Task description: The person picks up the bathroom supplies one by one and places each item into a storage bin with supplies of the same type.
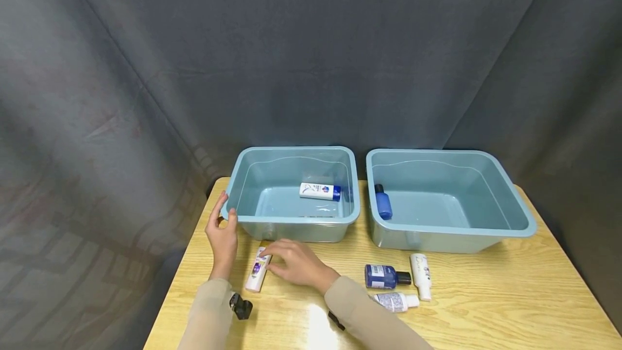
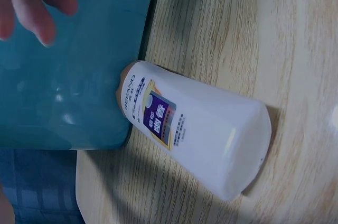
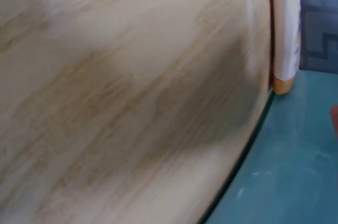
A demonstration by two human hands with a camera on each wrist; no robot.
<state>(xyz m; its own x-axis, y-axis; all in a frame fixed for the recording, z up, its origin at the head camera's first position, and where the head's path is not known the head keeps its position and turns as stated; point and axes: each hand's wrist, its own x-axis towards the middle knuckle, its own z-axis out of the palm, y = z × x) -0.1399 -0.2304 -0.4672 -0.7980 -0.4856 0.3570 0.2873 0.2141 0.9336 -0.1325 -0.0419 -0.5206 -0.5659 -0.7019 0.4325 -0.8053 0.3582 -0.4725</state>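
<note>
A white bottle [image 2: 211, 123] with a purple label and brown-gold cap lies on the table, its cap end against the front of the left blue bin [image 1: 272, 220]. Over this bottle reaches my right hand [image 1: 296, 263], loosely bent; in the left wrist view its fingers [image 2: 31, 12] are apart from the bottle, in front of the bin wall. At that bin's front left corner is my left hand [image 1: 224, 239], fingers up along the rim and thumb apart from them. Inside the bin lies a white bottle with a blue cap [image 1: 318, 191].
The right blue bin [image 1: 452, 231] holds a blue bottle with a dark cap [image 1: 383, 204]. In front of it lie a dark blue bottle [image 1: 381, 276], a white bottle [image 1: 420, 274] and a patterned, white-capped bottle [image 1: 391, 302]. A grey curtain [image 1: 311, 58] hangs behind the table.
</note>
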